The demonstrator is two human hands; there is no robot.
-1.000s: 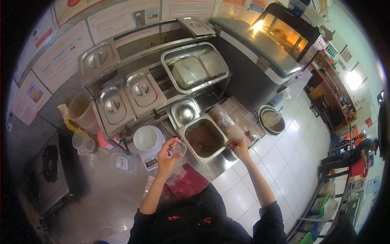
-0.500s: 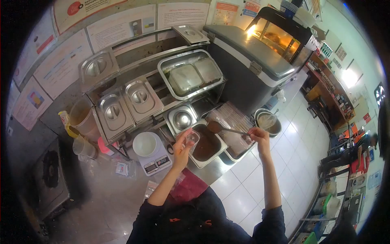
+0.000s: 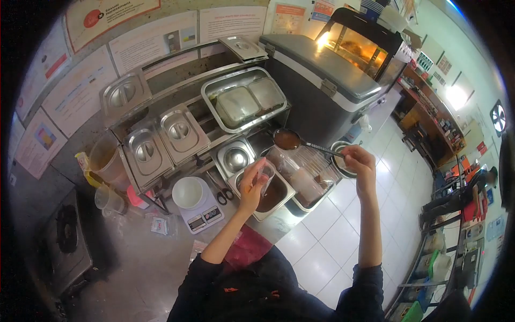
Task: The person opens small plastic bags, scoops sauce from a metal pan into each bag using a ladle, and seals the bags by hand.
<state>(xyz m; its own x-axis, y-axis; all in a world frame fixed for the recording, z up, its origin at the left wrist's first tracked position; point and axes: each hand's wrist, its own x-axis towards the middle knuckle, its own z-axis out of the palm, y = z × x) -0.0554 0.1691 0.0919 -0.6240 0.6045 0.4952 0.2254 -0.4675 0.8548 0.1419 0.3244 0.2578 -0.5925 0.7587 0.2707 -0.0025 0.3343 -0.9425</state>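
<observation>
My left hand [image 3: 250,189] is closed round a small clear plastic cup [image 3: 266,173] above a steel pan [image 3: 288,203] of brown sauce. What the cup contains is hard to make out. With its fingers wrapped round the handle end, my right hand [image 3: 359,165] holds a ladle [image 3: 287,140] whose bowl is filled with brown sauce. The ladle's bowl is raised beyond the cup and apart from it, over the far side of the pan. Beside the sauce pan, a container of plastic-wrapped items [image 3: 307,180] sits beneath the ladle's handle.
A white kitchen scale with a bowl [image 3: 189,193] and black scissors [image 3: 222,196] are left of the pan. Lidded steel pans [image 3: 179,131] and an open tray [image 3: 244,102] occupy the rack behind. A large grey cooler [image 3: 322,70] stands at the back; a person [image 3: 466,196] is far right.
The ladle has risen from over the sauce pan and moved away from me, its bowl now showing sauce. My right hand has gone up and right; my left hand with the cup has shifted slightly right.
</observation>
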